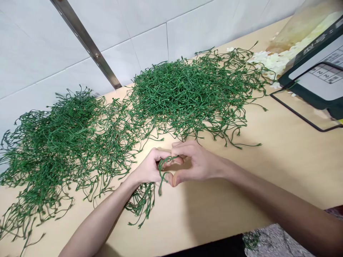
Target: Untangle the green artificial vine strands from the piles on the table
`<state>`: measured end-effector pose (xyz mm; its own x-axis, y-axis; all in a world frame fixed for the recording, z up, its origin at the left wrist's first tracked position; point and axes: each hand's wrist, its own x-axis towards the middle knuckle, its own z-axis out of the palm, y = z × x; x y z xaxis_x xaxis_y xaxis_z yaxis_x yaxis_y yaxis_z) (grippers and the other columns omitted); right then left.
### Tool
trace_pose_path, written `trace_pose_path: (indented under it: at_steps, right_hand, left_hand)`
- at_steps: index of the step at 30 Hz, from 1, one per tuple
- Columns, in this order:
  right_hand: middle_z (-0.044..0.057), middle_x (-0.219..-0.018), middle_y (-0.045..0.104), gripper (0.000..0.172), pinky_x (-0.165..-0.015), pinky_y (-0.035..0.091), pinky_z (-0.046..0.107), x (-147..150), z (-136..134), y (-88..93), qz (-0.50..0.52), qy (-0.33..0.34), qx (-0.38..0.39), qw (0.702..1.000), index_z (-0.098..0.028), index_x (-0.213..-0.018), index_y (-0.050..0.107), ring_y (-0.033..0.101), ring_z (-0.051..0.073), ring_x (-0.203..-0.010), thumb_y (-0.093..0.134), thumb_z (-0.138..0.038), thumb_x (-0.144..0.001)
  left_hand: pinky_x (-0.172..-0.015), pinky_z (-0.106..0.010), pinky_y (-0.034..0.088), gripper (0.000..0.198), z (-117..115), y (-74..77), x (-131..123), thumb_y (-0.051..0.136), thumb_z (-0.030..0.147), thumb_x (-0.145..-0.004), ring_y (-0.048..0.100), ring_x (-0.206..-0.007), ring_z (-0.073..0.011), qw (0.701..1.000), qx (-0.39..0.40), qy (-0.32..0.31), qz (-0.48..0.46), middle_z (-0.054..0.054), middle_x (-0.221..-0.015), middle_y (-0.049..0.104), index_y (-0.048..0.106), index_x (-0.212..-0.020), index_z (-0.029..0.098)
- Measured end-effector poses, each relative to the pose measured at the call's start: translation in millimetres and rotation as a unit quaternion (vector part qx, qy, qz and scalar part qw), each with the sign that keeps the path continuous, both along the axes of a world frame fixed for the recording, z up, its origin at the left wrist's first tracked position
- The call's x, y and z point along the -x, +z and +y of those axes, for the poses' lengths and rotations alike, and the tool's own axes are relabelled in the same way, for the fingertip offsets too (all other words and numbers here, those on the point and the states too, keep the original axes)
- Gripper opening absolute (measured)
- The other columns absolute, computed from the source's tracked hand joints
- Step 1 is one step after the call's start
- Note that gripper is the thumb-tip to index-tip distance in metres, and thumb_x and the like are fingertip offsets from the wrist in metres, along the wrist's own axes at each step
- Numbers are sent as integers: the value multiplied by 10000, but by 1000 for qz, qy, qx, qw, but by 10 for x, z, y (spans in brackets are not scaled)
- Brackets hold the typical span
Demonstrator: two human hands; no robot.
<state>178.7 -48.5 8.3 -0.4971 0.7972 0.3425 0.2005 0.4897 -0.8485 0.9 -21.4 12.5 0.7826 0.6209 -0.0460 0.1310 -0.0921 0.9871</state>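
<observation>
My left hand (151,166) is closed, with a thin green plastic flower stem (160,169) curling out between its fingers. My right hand (197,160) meets it fingertip to fingertip, both thumbs touching, fingers curled round. One end of the stem reaches the right fingers; the exact grip there is partly hidden. Under my left wrist lies a small bunch of similar stems (143,203). Just beyond my hands spreads a big tangled heap of green stems (182,89), and a second heap (53,146) lies to the left.
The pale wooden table (281,160) runs along a tiled wall (150,39), with a metal strip (88,46) fixed upright. At the right, white petals (273,62) lie beside a dark-framed box (318,75) and a thin black frame (297,116). Patterned cloth (270,242) shows below the table edge.
</observation>
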Motion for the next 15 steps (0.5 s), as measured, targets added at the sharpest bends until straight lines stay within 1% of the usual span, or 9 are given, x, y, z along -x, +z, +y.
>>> trace_pose_path:
  at_steps: [2,3,5,7,10,13,15]
  right_hand:
    - [-64,-530,336,659,-470,210,227,30,-11,-24,10,-19,26,999,-180,-506,371,308,71,-510,701,-740,-610]
    - [-69,-527,313,684,-465,189,231,39,-15,-39,15,-31,24,999,-183,-498,343,284,67,-504,725,-747,-557]
    - [-75,-516,261,728,-471,161,244,42,-10,-67,29,-67,-7,997,-189,-485,283,242,65,-501,735,-758,-516]
    - [-77,-507,221,752,-477,142,257,22,13,-86,38,-105,-55,992,-195,-482,235,210,66,-501,730,-759,-525]
    - [-80,-497,201,752,-474,128,264,-28,66,-92,28,-137,-102,985,-201,-489,215,189,65,-494,717,-757,-554]
    - [-76,-503,217,730,-465,138,257,-59,106,-89,4,-131,-92,987,-200,-493,242,199,67,-495,675,-780,-590]
    - [-73,-506,211,733,-465,139,255,-58,114,-90,-4,-127,-88,988,-199,-487,239,194,71,-502,658,-790,-598]
  left_hand:
    - [-492,-241,217,601,-18,-10,-20,781,631,-554,256,-538,-81,1000,4,12,-11,51,-544,290,410,-514,161]
    - [-493,-241,209,617,-23,-24,-25,802,618,-528,243,-535,-77,1000,3,17,-16,57,-536,268,382,-506,165]
    - [-487,-240,165,654,-26,-68,-21,833,576,-499,200,-527,-65,999,-3,38,-22,69,-523,226,319,-491,172]
    - [-484,-244,110,679,-22,-115,-7,847,534,-498,154,-523,-56,997,-5,71,-21,77,-522,189,268,-492,179]
    - [-484,-245,82,637,-8,-153,13,853,477,-520,132,-523,-50,995,8,101,-10,84,-542,179,287,-521,184]
    - [-475,-238,90,612,-3,-143,10,842,494,-527,138,-517,-47,995,28,96,-5,86,-547,195,314,-534,186]
    - [-475,-237,85,621,-14,-128,-4,835,504,-527,135,-513,-44,995,31,95,2,88,-538,183,301,-514,185]
